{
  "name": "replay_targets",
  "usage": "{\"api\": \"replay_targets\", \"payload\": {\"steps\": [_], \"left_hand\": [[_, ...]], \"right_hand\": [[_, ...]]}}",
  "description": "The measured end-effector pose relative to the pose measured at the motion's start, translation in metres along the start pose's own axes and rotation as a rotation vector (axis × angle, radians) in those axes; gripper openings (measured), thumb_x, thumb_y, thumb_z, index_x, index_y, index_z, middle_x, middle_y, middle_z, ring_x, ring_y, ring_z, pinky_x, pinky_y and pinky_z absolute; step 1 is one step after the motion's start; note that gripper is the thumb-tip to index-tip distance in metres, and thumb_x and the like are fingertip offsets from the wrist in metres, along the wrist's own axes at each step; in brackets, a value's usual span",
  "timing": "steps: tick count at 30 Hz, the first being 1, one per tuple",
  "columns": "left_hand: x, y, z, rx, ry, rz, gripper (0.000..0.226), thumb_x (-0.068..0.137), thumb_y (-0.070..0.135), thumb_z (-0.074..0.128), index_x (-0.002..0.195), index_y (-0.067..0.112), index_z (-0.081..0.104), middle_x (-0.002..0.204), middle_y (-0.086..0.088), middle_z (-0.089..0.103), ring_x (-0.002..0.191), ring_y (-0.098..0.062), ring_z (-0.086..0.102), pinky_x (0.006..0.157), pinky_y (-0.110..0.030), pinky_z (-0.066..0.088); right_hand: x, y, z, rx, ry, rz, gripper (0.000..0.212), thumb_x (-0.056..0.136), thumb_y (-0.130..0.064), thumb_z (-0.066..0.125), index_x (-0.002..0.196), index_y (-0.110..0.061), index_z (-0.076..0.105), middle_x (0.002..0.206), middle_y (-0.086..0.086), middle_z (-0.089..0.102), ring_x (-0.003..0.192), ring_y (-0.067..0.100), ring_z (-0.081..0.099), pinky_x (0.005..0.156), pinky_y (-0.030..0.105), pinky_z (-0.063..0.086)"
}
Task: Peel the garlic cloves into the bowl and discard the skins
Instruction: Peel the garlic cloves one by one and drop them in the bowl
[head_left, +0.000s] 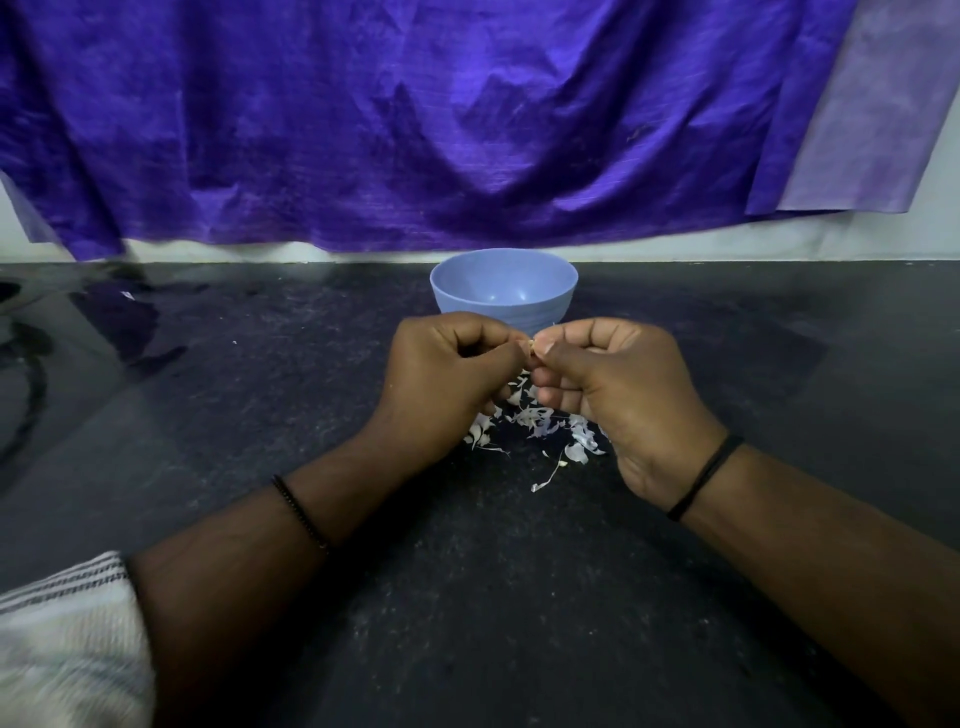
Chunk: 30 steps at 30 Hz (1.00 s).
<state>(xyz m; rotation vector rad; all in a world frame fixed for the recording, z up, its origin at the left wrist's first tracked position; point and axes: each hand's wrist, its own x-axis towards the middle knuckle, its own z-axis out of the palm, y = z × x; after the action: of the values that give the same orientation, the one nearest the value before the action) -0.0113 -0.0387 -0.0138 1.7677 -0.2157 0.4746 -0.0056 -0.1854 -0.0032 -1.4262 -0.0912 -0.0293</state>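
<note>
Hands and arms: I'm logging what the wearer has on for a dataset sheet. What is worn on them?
Both forearms are bare. The left wrist carries a thin bracelet of small dark beads. The right wrist carries a plain thin black band, like a cord. A striped white and grey sleeve shows at the left arm's lower edge. No rings or gloves show on the left hand or right hand.

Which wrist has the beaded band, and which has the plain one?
The left wrist's band is a string of small dark beads; the band on the right wrist is a smooth plain black cord.
</note>
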Motion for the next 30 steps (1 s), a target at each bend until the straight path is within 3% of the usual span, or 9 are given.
{"api": "replay_targets", "payload": {"steps": [5, 7, 12, 18, 21, 24, 26, 28, 30], "left_hand": [[0.004, -0.003, 0.001, -0.096, 0.011, -0.123, 0.011, 0.085, 0.005, 0.073, 0.077, 0.011, 0.076, 0.069, -0.025, 0.067, 0.056, -0.030, 0.057, 0.051, -0.032, 0.047], [0.004, -0.002, 0.001, -0.075, -0.011, -0.134, 0.009, 0.087, 0.007, 0.072, 0.079, 0.010, 0.074, 0.066, -0.021, 0.067, 0.053, -0.028, 0.056, 0.049, -0.030, 0.047], [0.003, 0.001, 0.002, -0.035, -0.056, -0.129, 0.008, 0.093, 0.005, 0.065, 0.086, 0.007, 0.069, 0.053, 0.000, 0.059, 0.039, -0.006, 0.050, 0.036, -0.020, 0.039], [0.006, -0.001, 0.002, 0.017, -0.038, -0.150, 0.012, 0.098, 0.014, 0.060, 0.086, 0.014, 0.064, 0.056, -0.002, 0.056, 0.039, -0.011, 0.048, 0.038, -0.025, 0.041], [0.010, -0.005, -0.002, 0.165, 0.010, -0.079, 0.012, 0.093, 0.017, 0.068, 0.081, 0.016, 0.066, 0.056, 0.008, 0.058, 0.044, -0.004, 0.051, 0.043, -0.024, 0.044], [0.009, -0.005, -0.004, 0.361, -0.017, 0.018, 0.014, 0.086, 0.018, 0.076, 0.074, 0.018, 0.070, 0.058, 0.010, 0.064, 0.050, 0.003, 0.054, 0.051, -0.013, 0.042], [0.008, -0.005, -0.004, 0.437, -0.065, 0.012, 0.016, 0.084, 0.017, 0.078, 0.070, 0.021, 0.071, 0.057, 0.014, 0.065, 0.051, 0.003, 0.057, 0.053, -0.014, 0.044], [0.008, -0.005, -0.006, 0.518, -0.091, 0.009, 0.015, 0.081, 0.018, 0.079, 0.068, 0.021, 0.071, 0.058, 0.015, 0.065, 0.054, 0.002, 0.059, 0.057, -0.020, 0.049], [0.010, -0.006, -0.005, 0.591, -0.106, 0.023, 0.015, 0.078, 0.020, 0.080, 0.067, 0.022, 0.071, 0.059, 0.016, 0.065, 0.058, 0.002, 0.059, 0.061, -0.024, 0.052]], "right_hand": [[0.001, 0.002, 0.002, -0.019, -0.014, -0.011, 0.003, 0.091, 0.001, 0.067, 0.090, -0.002, 0.069, 0.073, 0.009, 0.072, 0.060, 0.009, 0.065, 0.063, 0.026, 0.060], [0.001, 0.002, 0.001, -0.018, -0.018, -0.016, 0.002, 0.092, -0.003, 0.068, 0.093, -0.002, 0.070, 0.074, 0.008, 0.073, 0.063, 0.010, 0.066, 0.064, 0.026, 0.060], [0.003, 0.003, -0.001, -0.018, -0.048, -0.044, 0.009, 0.087, -0.004, 0.074, 0.095, -0.003, 0.070, 0.073, 0.005, 0.072, 0.065, 0.012, 0.064, 0.065, 0.026, 0.059], [0.009, 0.005, -0.006, -0.155, -0.086, -0.106, 0.017, 0.086, 0.004, 0.071, 0.101, -0.003, 0.067, 0.076, 0.011, 0.073, 0.064, 0.013, 0.064, 0.060, 0.021, 0.055], [0.013, 0.005, -0.011, -0.270, -0.074, -0.155, 0.012, 0.086, 0.000, 0.071, 0.096, -0.007, 0.071, 0.079, 0.012, 0.075, 0.065, 0.012, 0.065, 0.061, 0.023, 0.054], [0.021, 0.001, -0.022, -0.346, 0.020, -0.244, 0.004, 0.085, -0.012, 0.077, 0.085, -0.015, 0.074, 0.075, 0.007, 0.075, 0.064, 0.013, 0.065, 0.066, 0.036, 0.057], [0.028, -0.005, -0.027, -0.393, 0.074, -0.307, 0.008, 0.082, -0.019, 0.080, 0.079, -0.018, 0.073, 0.073, 0.005, 0.074, 0.064, 0.014, 0.065, 0.070, 0.042, 0.057], [0.036, -0.015, -0.023, -0.419, 0.088, -0.357, 0.010, 0.081, -0.019, 0.081, 0.077, -0.018, 0.072, 0.070, 0.003, 0.073, 0.060, 0.011, 0.061, 0.068, 0.040, 0.055], [0.046, -0.027, -0.015, -0.456, 0.083, -0.421, 0.010, 0.080, -0.017, 0.082, 0.078, -0.018, 0.072, 0.067, 0.001, 0.069, 0.058, 0.006, 0.056, 0.065, 0.028, 0.050]]}}
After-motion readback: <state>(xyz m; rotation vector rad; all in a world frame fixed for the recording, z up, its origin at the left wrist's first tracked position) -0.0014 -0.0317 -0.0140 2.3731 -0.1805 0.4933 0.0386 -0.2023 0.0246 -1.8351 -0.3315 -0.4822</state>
